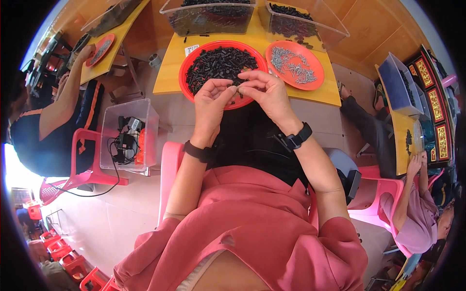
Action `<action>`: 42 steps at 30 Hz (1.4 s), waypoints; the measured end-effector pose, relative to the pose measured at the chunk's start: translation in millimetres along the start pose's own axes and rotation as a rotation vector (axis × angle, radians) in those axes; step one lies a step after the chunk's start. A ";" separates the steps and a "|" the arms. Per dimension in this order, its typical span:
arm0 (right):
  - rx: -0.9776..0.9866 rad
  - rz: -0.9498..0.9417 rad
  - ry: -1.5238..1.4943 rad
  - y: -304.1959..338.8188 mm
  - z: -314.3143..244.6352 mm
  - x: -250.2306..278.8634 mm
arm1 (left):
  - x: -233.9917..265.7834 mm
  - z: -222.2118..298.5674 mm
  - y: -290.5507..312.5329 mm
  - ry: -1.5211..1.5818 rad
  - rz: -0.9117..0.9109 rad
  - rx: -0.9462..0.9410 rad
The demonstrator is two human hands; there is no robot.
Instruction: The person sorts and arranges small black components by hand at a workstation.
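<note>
My left hand (212,99) and my right hand (264,92) meet fingertip to fingertip over the near rim of a red basin (182,77). Both are closed in a pinch on something too small to make out between them. Heaped in the basin are many small black plastic parts (213,63). Right of it, an orange-red plate (310,85) carries small grey metal pieces (291,63), shaped like pins or screws. Dark bands circle both my wrists.
Clear bins (213,24) of black parts stand along the back of the yellow table (167,72). A transparent box (130,109) with cables and adapters sits on the floor at left. People sit at tables on both sides, with pink chairs (80,150) nearby.
</note>
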State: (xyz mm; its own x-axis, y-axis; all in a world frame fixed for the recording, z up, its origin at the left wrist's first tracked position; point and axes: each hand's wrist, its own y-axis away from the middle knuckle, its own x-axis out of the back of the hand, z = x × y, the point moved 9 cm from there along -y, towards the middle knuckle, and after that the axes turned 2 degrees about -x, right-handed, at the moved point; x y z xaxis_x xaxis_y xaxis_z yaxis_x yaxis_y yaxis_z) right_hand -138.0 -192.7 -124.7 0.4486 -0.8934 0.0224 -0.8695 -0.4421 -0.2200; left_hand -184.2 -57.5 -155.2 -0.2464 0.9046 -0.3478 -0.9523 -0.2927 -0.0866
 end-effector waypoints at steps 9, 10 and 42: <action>-0.169 -0.095 0.104 1.3 14.4 -6.9 | -6.1 7.1 2.8 0.036 -0.033 -0.034; -0.156 -0.103 0.123 1.3 13.5 -8.2 | -8.3 9.0 3.3 0.037 -0.040 -0.045; 0.250 0.092 0.373 17.5 -49.3 -8.8 | -5.0 -10.6 5.5 0.261 -0.060 0.239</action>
State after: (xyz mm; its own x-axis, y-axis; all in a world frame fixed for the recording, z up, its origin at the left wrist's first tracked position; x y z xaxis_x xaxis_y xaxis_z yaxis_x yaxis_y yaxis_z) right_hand -167.3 -196.5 -80.6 0.2271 -0.9157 0.3316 -0.8051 -0.3681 -0.4652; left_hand -186.3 -66.9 -163.8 -0.1641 0.7994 -0.5779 -0.9864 -0.1332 0.0959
